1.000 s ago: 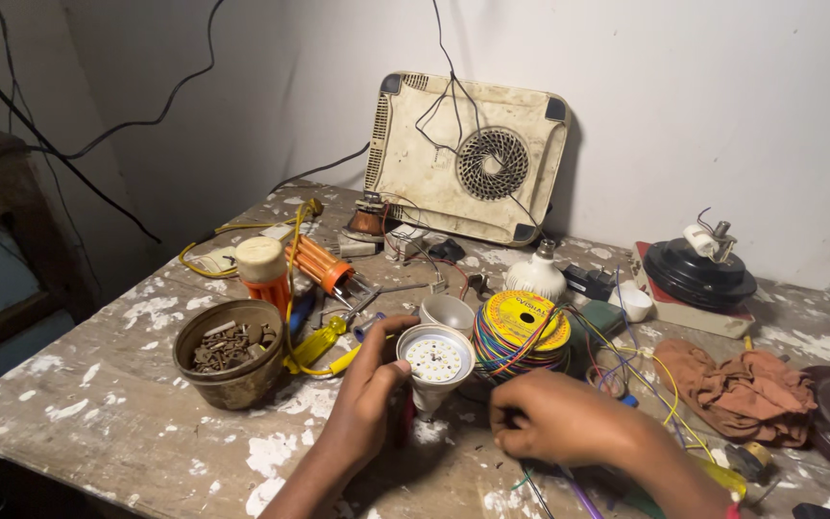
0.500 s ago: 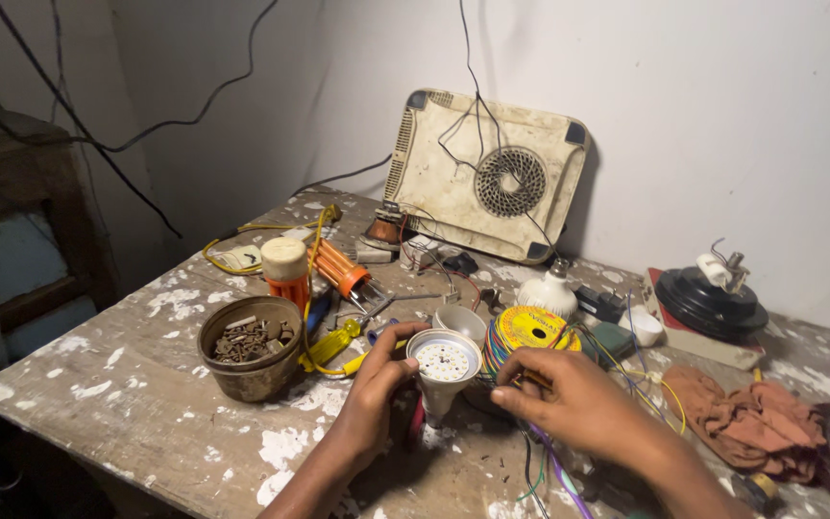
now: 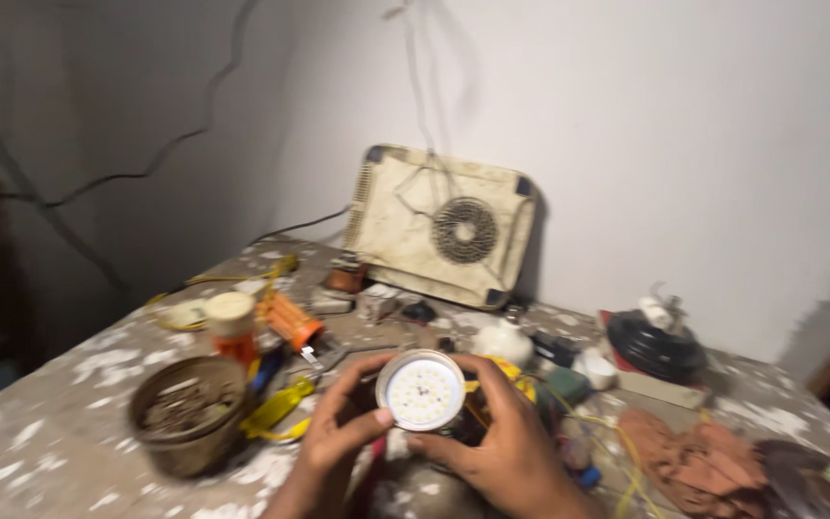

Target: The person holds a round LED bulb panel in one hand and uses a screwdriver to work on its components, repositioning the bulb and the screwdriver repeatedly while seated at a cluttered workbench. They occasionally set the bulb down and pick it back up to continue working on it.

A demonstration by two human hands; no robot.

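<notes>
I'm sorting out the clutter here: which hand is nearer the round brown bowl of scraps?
Left. The left hand is just right of the brown bowl, gripping the round white lamp; the right hand holds the lamp's far side.

left hand [image 3: 338, 437]: bare, no glove, no ring visible
right hand [image 3: 501, 442]: bare, no glove, fingers unadorned
forearms: bare, no sleeves or watch in view
</notes>
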